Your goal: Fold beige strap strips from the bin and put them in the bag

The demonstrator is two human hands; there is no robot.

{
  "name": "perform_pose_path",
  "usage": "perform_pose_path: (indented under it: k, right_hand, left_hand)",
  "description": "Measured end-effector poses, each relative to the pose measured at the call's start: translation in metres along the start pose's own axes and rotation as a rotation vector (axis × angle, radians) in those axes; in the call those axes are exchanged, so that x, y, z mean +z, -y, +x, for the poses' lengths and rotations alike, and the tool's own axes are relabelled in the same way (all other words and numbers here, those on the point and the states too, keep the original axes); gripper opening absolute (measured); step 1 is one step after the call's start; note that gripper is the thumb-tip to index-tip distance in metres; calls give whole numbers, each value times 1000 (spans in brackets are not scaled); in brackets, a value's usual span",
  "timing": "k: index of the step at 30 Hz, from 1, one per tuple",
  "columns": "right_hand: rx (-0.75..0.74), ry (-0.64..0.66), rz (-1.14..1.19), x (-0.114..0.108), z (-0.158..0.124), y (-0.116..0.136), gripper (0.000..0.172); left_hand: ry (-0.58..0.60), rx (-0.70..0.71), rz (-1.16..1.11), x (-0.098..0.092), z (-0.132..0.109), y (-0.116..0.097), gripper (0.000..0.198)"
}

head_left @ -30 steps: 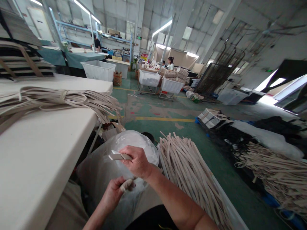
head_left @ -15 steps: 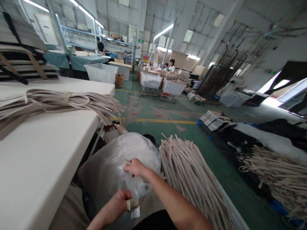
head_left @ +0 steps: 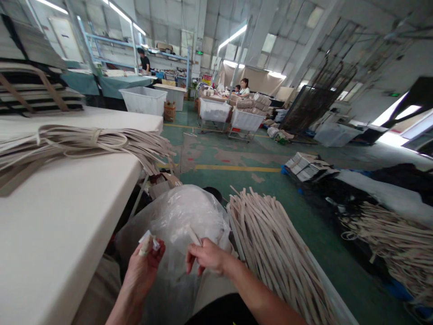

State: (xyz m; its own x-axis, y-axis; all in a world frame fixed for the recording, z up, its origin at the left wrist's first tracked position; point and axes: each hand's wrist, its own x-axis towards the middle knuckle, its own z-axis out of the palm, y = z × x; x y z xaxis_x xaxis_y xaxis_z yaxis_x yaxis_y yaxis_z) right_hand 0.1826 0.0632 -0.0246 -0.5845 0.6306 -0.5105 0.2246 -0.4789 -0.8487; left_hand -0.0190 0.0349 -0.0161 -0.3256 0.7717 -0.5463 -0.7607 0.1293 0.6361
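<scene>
My left hand (head_left: pixel 145 259) is closed on a small crumpled piece of white plastic (head_left: pixel 154 243). A pale wrapping (head_left: pixel 146 246) covers its thumb. To its right, my right hand (head_left: pixel 208 256) pinches a thin, pale, flat strip (head_left: pixel 194 235) that points up and left; its exact kind is not clear. Both hands are over a large clear plastic bag (head_left: pixel 182 203) with whitish contents that I cannot make out. The hands are apart from each other.
A white-topped table (head_left: pixel 67 207) on the left carries a tied bundle of beige straps (head_left: pixel 94 140). Many beige straps (head_left: pixel 270 230) fill a long bin close on my right. More straps (head_left: pixel 389 234) lie further right. White bins (head_left: pixel 214 110) and people stand in the background.
My left hand has risen and moved left, its palm turned up, with the white plastic now at its fingertips. My right hand has moved slightly down and right, still holding the strip.
</scene>
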Motion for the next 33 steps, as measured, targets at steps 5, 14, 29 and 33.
perform_pose_path:
  k: [5, 14, 29, 33]
  right_hand:
    - [19, 239, -8, 44, -8, -5, 45]
    - [38, 166, 9, 55, 0, -14, 37]
    - [-122, 195, -92, 35, -13, 9, 50]
    - [-89, 68, -185, 22, -25, 10, 51]
  left_hand:
    - [5, -61, -15, 2, -6, 13, 60]
    - [97, -30, 34, -3, -8, 13, 57]
    - [28, 54, 168, -5, -6, 15, 59]
    - [-61, 135, 29, -5, 3, 8, 57]
